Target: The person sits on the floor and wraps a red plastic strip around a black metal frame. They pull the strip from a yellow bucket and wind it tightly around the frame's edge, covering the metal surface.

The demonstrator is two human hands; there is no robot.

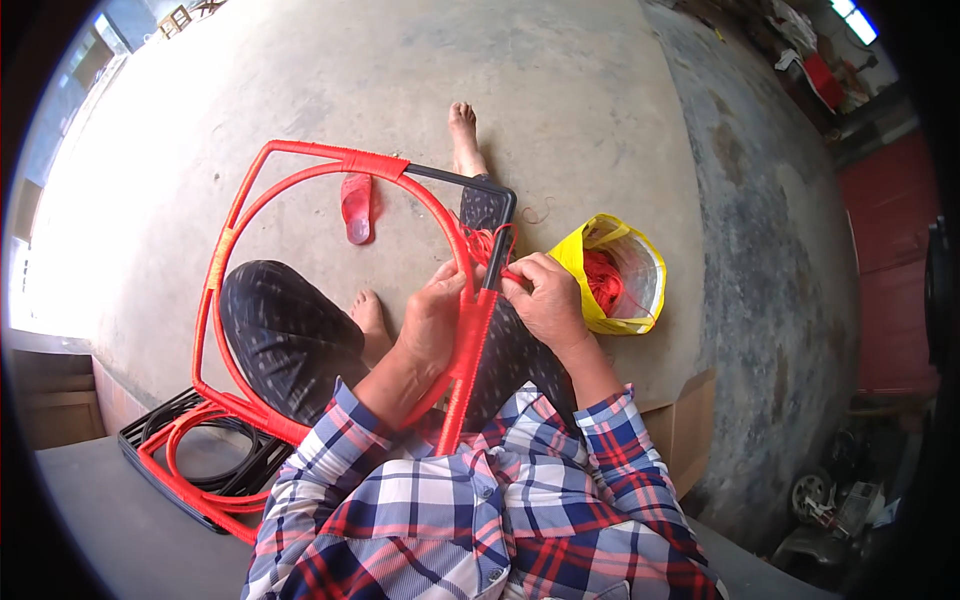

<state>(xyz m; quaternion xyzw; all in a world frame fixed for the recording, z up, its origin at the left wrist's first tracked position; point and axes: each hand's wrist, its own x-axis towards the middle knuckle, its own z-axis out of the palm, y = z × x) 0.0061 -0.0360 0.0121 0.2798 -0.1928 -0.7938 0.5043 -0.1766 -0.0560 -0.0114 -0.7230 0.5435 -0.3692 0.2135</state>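
A metal frame (300, 160) wrapped mostly in red cord rests on my lap, with a round hoop inside it. Its far right corner (470, 180) is bare black metal. My left hand (435, 315) grips the right-hand bar where the red wrapping ends. My right hand (545, 295) pinches a red cord (490, 245) against the same bar, just right of it. Loose loops of the cord hang above my fingers.
A yellow bag (640, 275) holding red cord sits on the concrete floor by my right hand. A red slipper (357, 207) lies ahead. More frames, black and red (190, 470), are stacked at lower left. A cardboard box (690, 425) stands at right.
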